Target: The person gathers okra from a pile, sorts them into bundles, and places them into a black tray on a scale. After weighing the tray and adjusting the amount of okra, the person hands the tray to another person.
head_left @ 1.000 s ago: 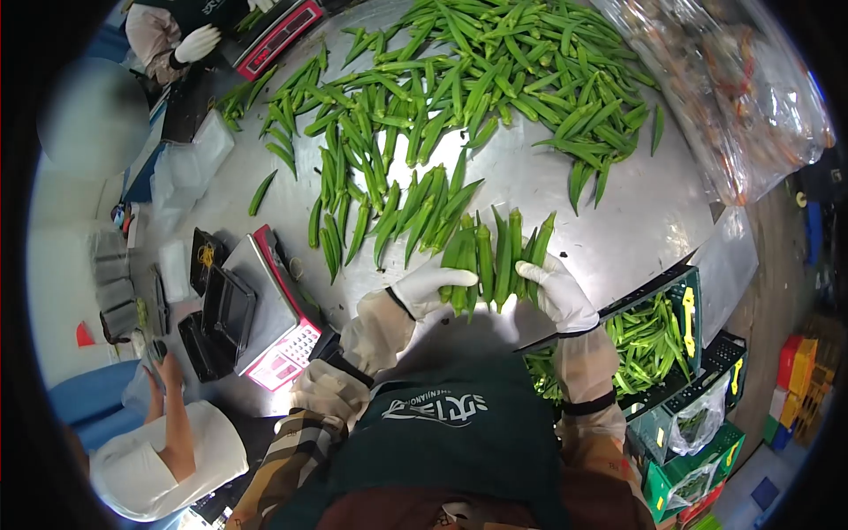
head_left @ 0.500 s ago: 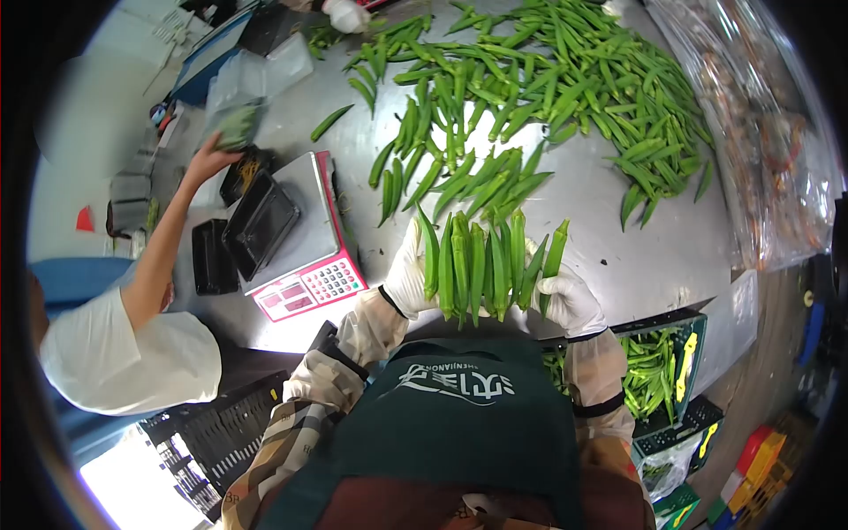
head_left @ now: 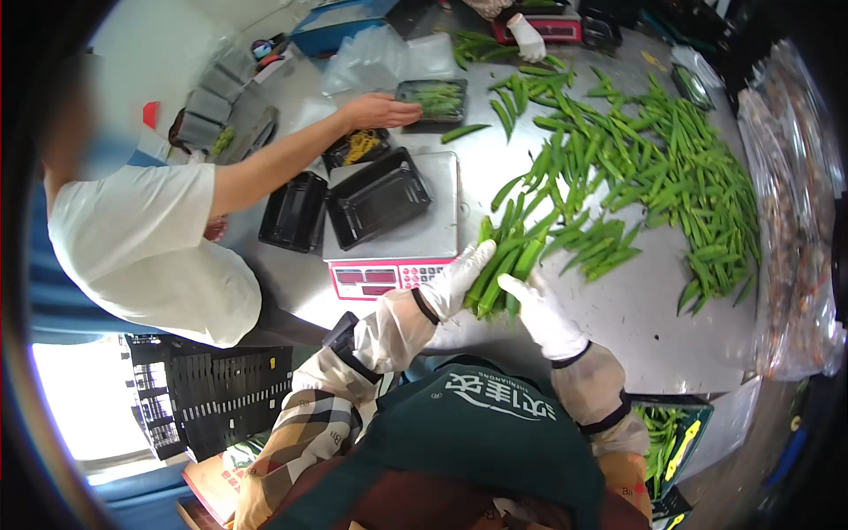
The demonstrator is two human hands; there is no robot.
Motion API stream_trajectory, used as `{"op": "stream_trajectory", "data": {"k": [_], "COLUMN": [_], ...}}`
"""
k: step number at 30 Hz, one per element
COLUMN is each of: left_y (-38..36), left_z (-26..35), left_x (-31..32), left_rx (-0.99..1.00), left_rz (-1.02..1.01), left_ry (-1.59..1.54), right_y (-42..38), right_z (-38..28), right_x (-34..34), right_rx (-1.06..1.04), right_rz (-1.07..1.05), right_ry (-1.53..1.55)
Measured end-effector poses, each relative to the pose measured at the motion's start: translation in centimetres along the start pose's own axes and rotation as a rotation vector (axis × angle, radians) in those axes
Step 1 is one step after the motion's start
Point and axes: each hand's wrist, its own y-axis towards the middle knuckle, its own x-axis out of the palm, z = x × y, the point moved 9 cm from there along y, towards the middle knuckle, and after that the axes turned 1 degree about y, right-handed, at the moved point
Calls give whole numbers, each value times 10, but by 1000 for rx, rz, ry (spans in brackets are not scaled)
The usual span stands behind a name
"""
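A bunch of okra [head_left: 505, 269] is gathered between my white-gloved hands, over the near edge of the metal table. My left hand [head_left: 461, 278] grips the bunch from its left side. On its lower right my right hand [head_left: 541, 316] closes against the pods with the thumb in front; its other fingers are partly hidden. Just left of the bunch stands a pink-and-white scale [head_left: 389, 276], with a tilted black tray [head_left: 378, 200] resting on its plate. Loose okra pods [head_left: 601, 247] lie right of the bunch.
A large okra heap [head_left: 698, 185] covers the table's right side. At left, a co-worker's bare hand [head_left: 382, 111] touches a film-wrapped okra tray [head_left: 442, 99]. Another person's gloved hand [head_left: 528, 41] is at the far edge. Crates [head_left: 221, 393] stand lower left; plastic-bagged goods [head_left: 786, 230] lie right.
My view has swung left. The okra, spread in a row before, are now bunched together and angled, nearer the scale. The co-worker's wrapped tray has come down onto the table behind the scale.
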Motion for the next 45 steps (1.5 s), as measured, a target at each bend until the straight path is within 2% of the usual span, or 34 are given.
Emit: {"op": "stream_trajectory", "data": {"k": [1,2,4,6,8,9,10,11,12,14,16,17,18,19,20,22,24,26,27,28,29,30,32,34,37,40,42,43,44,45], "left_y": [-10,-16,-20,-23,-36,-31,-23,-14,-2,-3,-11,-21,-30,-40,-51,-72,-102,-131,-147,-157,-164,-172,-183,-191,-193,-175,-158,-149,-140,-134], "left_z": [25,44,83,124,159,173,177,169,151,133,136,144,154,165,174,185,196,202,197,192,186,178,166,151,133,116,110,105,100,95], "left_x": [-21,-40,-87,-135,-157,-174,-194,-219,-247,-247,-232,-220,-210,-204,-207,-231,-258,-283,-295,-308,-316,-324,-334,-339,-340,-331,-315,-310,-307,-305], "left_rx": [45,-17,120,194,83,128,177,120,97,-45,97,163,230,309,407,482,553,552,481,502,433,361,380,384,391,363,390,400,411,410], "left_rz": [122,148,192,251,273,230,182,192,161,211,205,203,206,248,310,432,642,826,955,963,988,1012,1036,1064,1090,1047,989,950,908,881], "left_ry": [183,291,415,657,643,796,947,1106,1144,1387,1249,1149,1050,956,915,780,638,576,520,469,471,472,425,379,325,292,221,188,154,188], "right_y": [8,24,56,77,117,134,144,138,130,122,120,124,124,129,140,131,134,128,134,142,153,149,132,136,111,124,137,139,138,151], "right_z": [-10,-19,-33,-41,-19,-5,5,5,10,-6,-3,6,3,9,23,23,42,28,36,49,68,66,56,87,29,-12,-49,-61,-78,-75], "right_x": [26,54,107,163,196,209,214,216,205,195,142,107,64,13,-51,-94,-114,-91,-95,-111,-135,-135,-121,-166,-118,-67,2,34,82,102], "right_rx": [18,-30,-187,-58,-36,27,89,210,287,224,97,111,8,-92,-204,-108,87,108,64,-17,-101,-26,119,79,-48,-377,-557,-633,-543,-681], "right_rz": [-12,-50,-155,-310,-312,-288,-261,-256,-110,-338,-198,-171,-118,74,294,471,579,711,738,773,807,755,750,684,768,609,382,345,243,143], "right_ry": [2,31,120,292,310,352,394,370,275,195,153,218,148,-82,-632,-1120,-1311,-1491,-1478,-1497,-1515,-1226,-638,-217,-307,-349,-679,-870,-889,-1006]}}
